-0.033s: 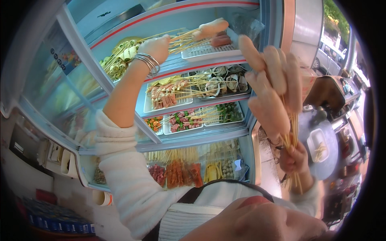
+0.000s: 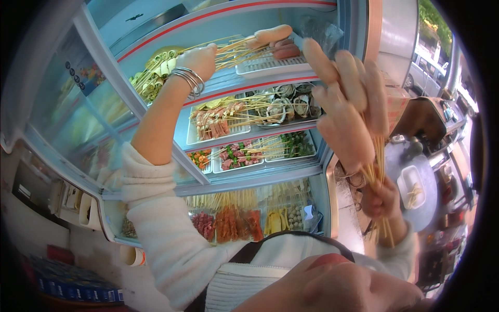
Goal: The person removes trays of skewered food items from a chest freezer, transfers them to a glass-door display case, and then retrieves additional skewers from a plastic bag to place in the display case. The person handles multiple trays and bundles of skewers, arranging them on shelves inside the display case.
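One bundle of sausage skewers [image 2: 349,135], rising above the right hand [image 2: 382,199], its fingers gripping the sticks; one left hand [image 2: 196,61], fingers curled at other skewer sticks [image 2: 231,51], whether closed on them cannot be told; white tray [image 2: 273,71] with dark sausages [image 2: 286,51], right of the left fingers; green rolls [image 2: 165,65], left of them; oysters [image 2: 283,106], below right
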Demonstrator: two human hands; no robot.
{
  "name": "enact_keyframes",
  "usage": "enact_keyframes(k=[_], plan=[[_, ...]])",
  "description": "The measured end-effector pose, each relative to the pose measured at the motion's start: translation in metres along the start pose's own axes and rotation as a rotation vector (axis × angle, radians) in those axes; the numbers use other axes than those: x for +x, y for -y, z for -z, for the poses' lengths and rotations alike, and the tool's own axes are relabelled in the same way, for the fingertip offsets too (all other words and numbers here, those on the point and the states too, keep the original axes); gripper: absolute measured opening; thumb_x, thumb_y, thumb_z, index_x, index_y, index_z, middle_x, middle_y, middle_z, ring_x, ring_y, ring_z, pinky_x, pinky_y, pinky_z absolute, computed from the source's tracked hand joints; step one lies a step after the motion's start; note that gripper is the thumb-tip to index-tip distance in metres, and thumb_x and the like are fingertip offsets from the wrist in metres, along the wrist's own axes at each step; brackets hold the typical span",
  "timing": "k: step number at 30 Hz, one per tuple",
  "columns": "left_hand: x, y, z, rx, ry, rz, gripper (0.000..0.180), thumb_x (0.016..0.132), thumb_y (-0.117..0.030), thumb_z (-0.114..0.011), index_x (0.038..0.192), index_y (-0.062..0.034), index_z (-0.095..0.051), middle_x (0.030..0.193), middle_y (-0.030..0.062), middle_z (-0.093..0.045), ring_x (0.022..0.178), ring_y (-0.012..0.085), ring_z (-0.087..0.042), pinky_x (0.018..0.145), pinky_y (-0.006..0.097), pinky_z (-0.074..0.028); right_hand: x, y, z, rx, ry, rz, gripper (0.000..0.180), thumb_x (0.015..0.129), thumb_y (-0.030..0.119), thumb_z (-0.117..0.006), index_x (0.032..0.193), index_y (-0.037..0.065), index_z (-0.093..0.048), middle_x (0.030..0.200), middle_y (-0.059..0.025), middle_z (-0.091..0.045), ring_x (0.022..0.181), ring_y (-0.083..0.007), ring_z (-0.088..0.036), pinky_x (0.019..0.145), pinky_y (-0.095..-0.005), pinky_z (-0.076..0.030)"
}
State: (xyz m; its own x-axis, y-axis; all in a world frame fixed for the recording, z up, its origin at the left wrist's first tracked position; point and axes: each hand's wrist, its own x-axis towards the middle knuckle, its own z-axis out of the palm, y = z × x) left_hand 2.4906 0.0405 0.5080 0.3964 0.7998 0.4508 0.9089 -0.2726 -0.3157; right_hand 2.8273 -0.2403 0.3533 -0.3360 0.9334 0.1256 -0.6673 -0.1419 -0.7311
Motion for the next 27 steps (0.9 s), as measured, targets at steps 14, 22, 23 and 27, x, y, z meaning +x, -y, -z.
enact_keyframes(k=[14, 22, 23, 27], plan=[[0.034, 0.018, -0.009, -0.303, 0.08, -0.005, 0.049, 0.076, -0.044, -0.054, 0.086, 0.0029, -0.061, 0.086, 0.0223, -0.061, 0.082, 0.0312, -0.06, 0.075, 0.038, -0.047, 0.077, 0.009, -0.071, 0.02, -0.082, 0.076, 0.026, 0.095, 0.019, -0.032, 0.117, 0.011, -0.043, 0.055, 0.0027, -0.029, 0.036, -0.0033, -0.025, 0.027, -0.0154, -0.023], [0.041, 0.005, -0.02, -0.21, 0.09, -0.136, 0.042, 0.077, -0.042, -0.056, 0.086, -0.0023, -0.062, 0.085, 0.0186, -0.062, 0.083, 0.03, -0.06, 0.075, 0.038, -0.047, 0.071, 0.011, -0.064, 0.102, -0.155, 0.056, 0.03, 0.094, 0.019, -0.033, 0.122, 0.011, -0.038, 0.055, 0.0023, -0.028, 0.035, -0.0035, -0.024, 0.027, -0.0158, -0.024], [0.039, 0.005, -0.02, -0.236, 0.075, -0.102, 0.04, 0.078, -0.041, -0.055, 0.086, -0.0026, -0.062, 0.086, 0.0181, -0.062, 0.083, 0.0304, -0.06, 0.075, 0.038, -0.047, 0.069, 0.011, -0.06, 0.071, -0.114, 0.058, 0.03, 0.094, 0.018, -0.033, 0.123, 0.011, -0.038, 0.054, 0.0024, -0.028, 0.034, -0.0034, -0.024, 0.026, -0.0159, -0.023], [0.004, 0.016, -0.019, -0.28, 0.119, -0.137, 0.036, 0.084, -0.035, -0.047, 0.089, -0.001, -0.058, 0.088, 0.0193, -0.06, 0.086, 0.034, -0.056, 0.077, 0.039, -0.045, 0.049, 0.006, -0.028, 0.02, -0.021, 0.036, 0.033, 0.094, 0.018, -0.033, 0.126, 0.012, -0.035, 0.051, 0.0032, -0.026, 0.032, -0.003, -0.021, 0.025, -0.0162, -0.022]])
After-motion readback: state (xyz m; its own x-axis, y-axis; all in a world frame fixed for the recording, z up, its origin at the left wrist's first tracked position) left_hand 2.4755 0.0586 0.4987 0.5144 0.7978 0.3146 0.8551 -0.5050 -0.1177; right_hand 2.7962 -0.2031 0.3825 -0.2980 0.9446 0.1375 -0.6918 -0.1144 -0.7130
